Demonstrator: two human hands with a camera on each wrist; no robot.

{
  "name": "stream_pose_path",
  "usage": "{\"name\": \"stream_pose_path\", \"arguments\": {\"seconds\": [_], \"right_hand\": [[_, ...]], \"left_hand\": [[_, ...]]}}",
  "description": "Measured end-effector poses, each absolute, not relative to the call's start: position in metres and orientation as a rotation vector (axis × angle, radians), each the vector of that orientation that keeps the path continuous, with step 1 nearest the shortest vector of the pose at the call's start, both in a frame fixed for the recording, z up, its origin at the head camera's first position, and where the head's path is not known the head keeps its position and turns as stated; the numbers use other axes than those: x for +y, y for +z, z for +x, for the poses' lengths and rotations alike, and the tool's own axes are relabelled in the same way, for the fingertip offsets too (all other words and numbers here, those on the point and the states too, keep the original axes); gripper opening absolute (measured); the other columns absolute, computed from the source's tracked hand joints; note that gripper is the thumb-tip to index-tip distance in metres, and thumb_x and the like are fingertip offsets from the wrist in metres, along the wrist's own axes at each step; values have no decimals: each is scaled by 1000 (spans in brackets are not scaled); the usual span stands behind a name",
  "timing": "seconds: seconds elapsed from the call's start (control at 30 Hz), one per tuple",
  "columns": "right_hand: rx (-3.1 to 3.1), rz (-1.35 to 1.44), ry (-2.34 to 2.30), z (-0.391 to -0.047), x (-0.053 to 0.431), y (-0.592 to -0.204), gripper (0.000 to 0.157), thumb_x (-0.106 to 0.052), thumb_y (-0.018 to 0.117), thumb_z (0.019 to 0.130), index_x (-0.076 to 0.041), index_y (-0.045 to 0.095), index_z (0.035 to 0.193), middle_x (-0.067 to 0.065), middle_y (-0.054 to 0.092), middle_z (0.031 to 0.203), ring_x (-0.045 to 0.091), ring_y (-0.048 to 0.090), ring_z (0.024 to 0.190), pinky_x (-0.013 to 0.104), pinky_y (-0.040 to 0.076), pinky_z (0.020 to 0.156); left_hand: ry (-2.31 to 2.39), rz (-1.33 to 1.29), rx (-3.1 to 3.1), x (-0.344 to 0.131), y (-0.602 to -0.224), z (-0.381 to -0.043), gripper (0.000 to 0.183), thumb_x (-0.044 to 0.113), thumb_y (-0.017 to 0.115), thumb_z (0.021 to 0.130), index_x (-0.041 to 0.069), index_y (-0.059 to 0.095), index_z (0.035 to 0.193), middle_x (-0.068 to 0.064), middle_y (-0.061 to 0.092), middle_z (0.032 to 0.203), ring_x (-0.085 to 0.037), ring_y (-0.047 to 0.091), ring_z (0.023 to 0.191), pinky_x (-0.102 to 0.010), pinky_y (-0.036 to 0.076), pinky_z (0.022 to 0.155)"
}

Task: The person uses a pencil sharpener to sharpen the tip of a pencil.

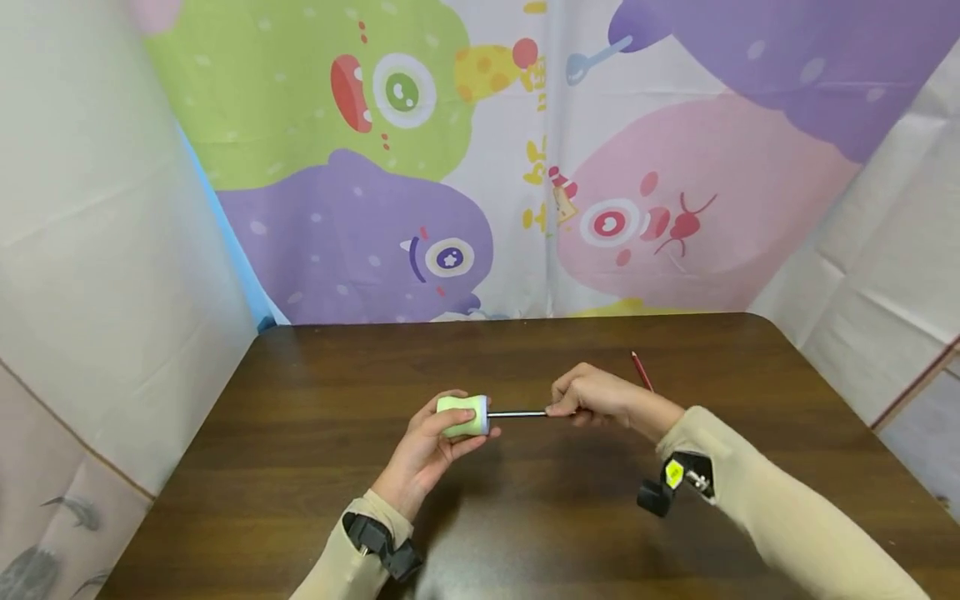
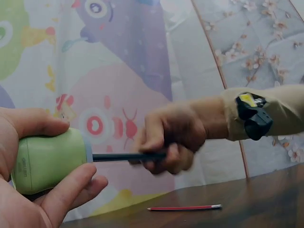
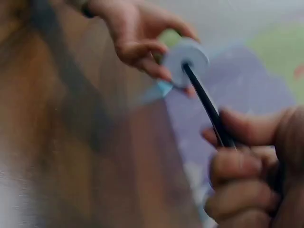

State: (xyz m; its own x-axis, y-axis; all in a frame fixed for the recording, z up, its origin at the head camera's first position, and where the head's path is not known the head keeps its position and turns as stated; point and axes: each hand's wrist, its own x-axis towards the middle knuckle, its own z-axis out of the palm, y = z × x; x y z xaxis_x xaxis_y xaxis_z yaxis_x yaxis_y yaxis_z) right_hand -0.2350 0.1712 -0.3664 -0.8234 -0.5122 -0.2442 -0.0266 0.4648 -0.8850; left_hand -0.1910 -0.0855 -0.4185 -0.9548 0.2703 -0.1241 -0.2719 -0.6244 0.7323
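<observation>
Behind the green device point(image 2: 52, 159) hangs a cartoon backdrop point(image 1: 360, 225); beneath it spreads a brown table point(image 1: 315, 433). The person's left hand point(image 1: 423, 450) grasps the device above the table. To its right, the right hand point(image 1: 600, 396) has fingers curled round a dark slim stick point(image 1: 517, 414), which meets the device's pale end. Farther right of the device lies a red pencil point(image 2: 183, 208).
</observation>
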Motion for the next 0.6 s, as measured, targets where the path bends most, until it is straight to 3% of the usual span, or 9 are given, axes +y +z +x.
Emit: {"name": "stream_pose_path", "arguments": {"seconds": [0.13,0.27,0.4,0.5,0.6], "right_hand": [[1972,-325,-1317,-242,179,-371,27,-14,61,93,-7,51,70,-2,36,54,6,22,44,18,17,40],[2260,-585,-1382,-232,181,-381,15,-17,71,90,-4,65,86,-1,57,65,11,47,50,21,36,43],[2797,-1360,-1241,-223,182,-388,9,-15,74,90,-9,68,87,-4,66,76,10,59,63,22,48,52],[3076,-2086,-908,-225,182,-395,14,-15,68,95,-6,68,85,-1,65,76,9,57,59,23,50,49],[3219,-2541,-609,-230,179,-399,21,-15,62,98,0,69,85,4,63,74,16,56,56,27,50,45]], "left_hand": [[2557,-8,1229,-86,-419,-192,24,-11,53,87,9,56,101,-18,58,109,-36,72,78,-28,62,64],[2561,-79,1230,-86,-421,-191,22,-9,55,88,8,54,102,-19,60,112,-36,72,79,-29,62,66],[2596,-96,1181,-86,-420,-192,19,-7,53,90,9,54,102,-17,67,110,-38,72,80,-33,62,70],[2614,-76,1142,-86,-417,-192,18,-6,51,91,9,53,103,-16,69,108,-38,72,81,-33,62,71],[2615,-46,1114,-85,-415,-191,19,-5,51,92,9,53,103,-15,69,107,-39,72,82,-33,62,71]]}}
